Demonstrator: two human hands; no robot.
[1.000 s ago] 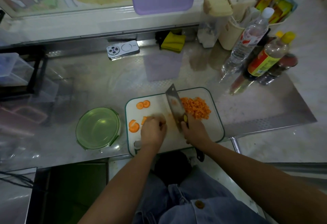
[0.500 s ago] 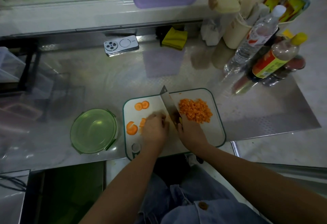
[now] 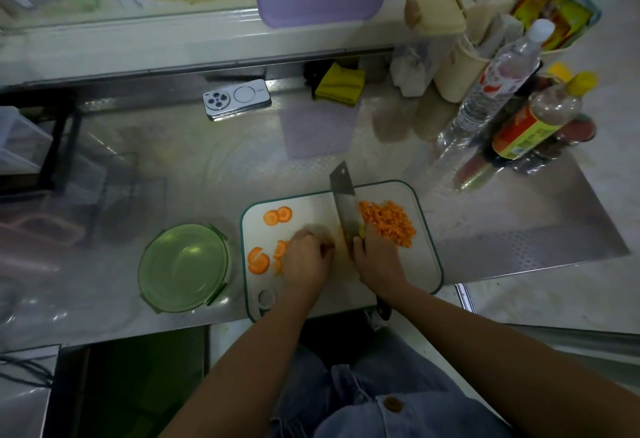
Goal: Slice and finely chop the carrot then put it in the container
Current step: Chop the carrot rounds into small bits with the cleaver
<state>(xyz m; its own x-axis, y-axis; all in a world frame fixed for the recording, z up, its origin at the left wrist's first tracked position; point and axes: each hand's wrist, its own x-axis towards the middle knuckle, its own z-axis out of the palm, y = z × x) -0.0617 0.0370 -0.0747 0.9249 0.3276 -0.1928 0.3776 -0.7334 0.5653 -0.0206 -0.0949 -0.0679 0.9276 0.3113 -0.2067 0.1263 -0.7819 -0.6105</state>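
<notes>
The right hand point(image 3: 375, 259) grips the cleaver point(image 3: 346, 209) by its handle, the blade edge-down on the cutting board point(image 3: 426, 264) just beside the left hand point(image 3: 306, 261). That hand's fingers curl down, blurred, so I cannot tell whether they pin a slice. Chopped carrot point(image 3: 389, 223) is heaped right of the blade, clear of the cut, and whole carrot slices point(image 3: 259, 260) wait on the left, nearest the green container point(image 3: 183, 266)
</notes>
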